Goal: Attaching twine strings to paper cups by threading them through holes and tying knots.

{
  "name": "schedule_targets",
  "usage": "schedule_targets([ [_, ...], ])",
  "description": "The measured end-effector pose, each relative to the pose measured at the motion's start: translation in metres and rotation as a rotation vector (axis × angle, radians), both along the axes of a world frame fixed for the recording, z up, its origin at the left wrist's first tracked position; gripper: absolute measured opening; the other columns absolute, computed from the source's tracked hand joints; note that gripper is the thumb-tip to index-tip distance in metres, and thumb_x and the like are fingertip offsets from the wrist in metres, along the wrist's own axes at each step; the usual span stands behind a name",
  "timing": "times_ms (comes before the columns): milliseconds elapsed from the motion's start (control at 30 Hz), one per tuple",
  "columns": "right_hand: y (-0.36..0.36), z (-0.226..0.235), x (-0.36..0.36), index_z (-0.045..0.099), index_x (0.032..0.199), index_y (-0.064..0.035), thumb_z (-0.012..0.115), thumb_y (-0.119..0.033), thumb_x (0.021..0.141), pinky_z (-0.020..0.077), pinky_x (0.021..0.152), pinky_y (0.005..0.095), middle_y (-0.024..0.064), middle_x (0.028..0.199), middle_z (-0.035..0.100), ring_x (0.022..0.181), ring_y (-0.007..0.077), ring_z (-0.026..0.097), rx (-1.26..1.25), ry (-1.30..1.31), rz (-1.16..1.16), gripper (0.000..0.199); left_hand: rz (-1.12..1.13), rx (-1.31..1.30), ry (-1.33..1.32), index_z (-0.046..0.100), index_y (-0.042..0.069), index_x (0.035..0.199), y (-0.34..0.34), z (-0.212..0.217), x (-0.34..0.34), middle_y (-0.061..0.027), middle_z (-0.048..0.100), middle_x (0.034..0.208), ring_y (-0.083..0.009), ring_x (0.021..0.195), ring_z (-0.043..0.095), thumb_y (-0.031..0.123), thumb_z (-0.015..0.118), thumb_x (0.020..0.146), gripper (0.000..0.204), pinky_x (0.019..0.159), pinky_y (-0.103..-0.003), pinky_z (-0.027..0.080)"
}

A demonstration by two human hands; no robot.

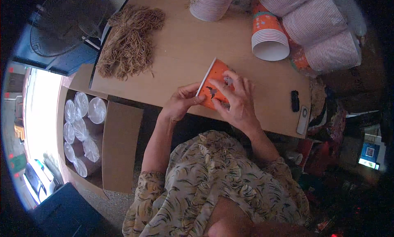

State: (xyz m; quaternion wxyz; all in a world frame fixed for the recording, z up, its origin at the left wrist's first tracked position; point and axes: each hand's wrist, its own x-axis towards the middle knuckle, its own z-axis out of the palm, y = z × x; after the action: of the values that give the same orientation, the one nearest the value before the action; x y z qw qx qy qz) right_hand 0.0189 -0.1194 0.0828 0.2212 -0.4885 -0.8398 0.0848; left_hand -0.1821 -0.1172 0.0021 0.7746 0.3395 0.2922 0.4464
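An orange paper cup (220, 67) with dark printed shapes and a white rolled rim lies tilted between my two hands, above the near part of the table. My left hand (180, 101) grips it at the rim, thumb on the near side and fingers around the edge. Against the printed wall rests my right hand (240, 103), its fingers curved over the cup with the thumb lower down. The inside of the cup is turned away, and part of its wall is hidden by my right fingers.
A bundle of brown twine (131, 42) lies at the table's left. Stacked paper cups (270, 44) and plastic-wrapped stacks (316, 23) stand far right; another cup stack (211, 5) is at the back. Left of the table, an open cardboard box (121, 151) holds bagged cups (82, 130).
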Motion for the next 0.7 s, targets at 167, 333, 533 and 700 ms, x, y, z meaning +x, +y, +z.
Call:
schedule_targets([
  [167, 0.001, -0.004, 0.001, 0.063, 0.125, -0.0255, 0.078, -0.018, 0.068, 0.0366, 0.094, 0.0517, 0.0099, 0.129, 0.048, 0.115, 0.0340, 0.047, 0.018, 0.019, 0.009, 0.059, 0.029, 0.009, -0.020, 0.060, 0.002, 0.129, 0.001, 0.002, 0.004, -0.0070, 0.068, 0.116, -0.0149, 0.103, 0.065, 0.000, 0.069, 0.085, 0.045, 0.093, -0.030, 0.052],
  [333, 0.003, -0.009, 0.007, 0.064, 0.123, -0.0253, 0.079, -0.016, 0.068, 0.0367, 0.096, 0.0521, 0.0100, 0.128, 0.048, 0.116, 0.0346, 0.047, 0.039, 0.045, 0.037, 0.058, 0.044, 0.028, 0.002, 0.060, 0.002, 0.129, 0.001, -0.004, 0.005, -0.0072, 0.069, 0.116, -0.0150, 0.101, 0.066, -0.002, 0.070, 0.084, 0.047, 0.091, -0.030, 0.054],
  [533, 0.003, -0.011, 0.006, 0.063, 0.123, -0.0233, 0.079, -0.014, 0.068, 0.0375, 0.098, 0.0510, 0.0114, 0.128, 0.048, 0.116, 0.0354, 0.047, 0.017, 0.104, 0.035, 0.059, 0.018, 0.014, 0.060, 0.062, 0.002, 0.126, 0.003, -0.003, 0.005, -0.0072, 0.070, 0.114, -0.0151, 0.099, 0.067, -0.004, 0.070, 0.083, 0.044, 0.091, -0.030, 0.054],
  [700, 0.003, -0.009, 0.007, 0.063, 0.123, -0.0211, 0.079, -0.013, 0.068, 0.0384, 0.099, 0.0498, 0.0128, 0.128, 0.048, 0.116, 0.0361, 0.047, -0.005, 0.100, 0.025, 0.058, 0.035, 0.024, 0.053, 0.064, 0.002, 0.124, 0.003, 0.000, 0.006, -0.0071, 0.070, 0.110, -0.0170, 0.100, 0.066, 0.000, 0.071, 0.083, 0.041, 0.088, -0.033, 0.055],
])
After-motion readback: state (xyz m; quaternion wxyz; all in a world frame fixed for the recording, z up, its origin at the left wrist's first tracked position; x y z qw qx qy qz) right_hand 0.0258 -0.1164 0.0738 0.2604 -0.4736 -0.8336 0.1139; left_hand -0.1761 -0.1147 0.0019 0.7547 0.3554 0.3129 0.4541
